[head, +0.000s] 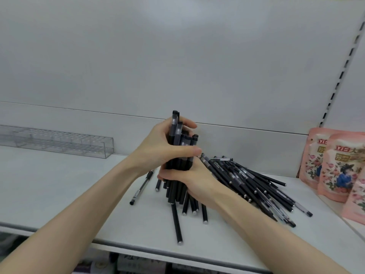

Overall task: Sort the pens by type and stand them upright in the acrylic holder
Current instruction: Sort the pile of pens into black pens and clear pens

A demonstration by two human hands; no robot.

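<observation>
left hand (158, 148) above right hand (190, 179), both gripping pen bundle (178, 164) upright, likely squaring ends; acrylic holder (59, 143) well to their left

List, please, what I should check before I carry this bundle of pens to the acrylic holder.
1. Hold on the bundle of black pens: ok, the left grip above and the right grip below both wrap it.
2. Pen ends level: not ok, caps and tails stagger.
3. One type only in the bundle: cannot tell.
4. Room in the acrylic holder: ok, no pens stand in it.
5. Way to the holder: ok, only one clear-barrel pen lies flat there.
</observation>
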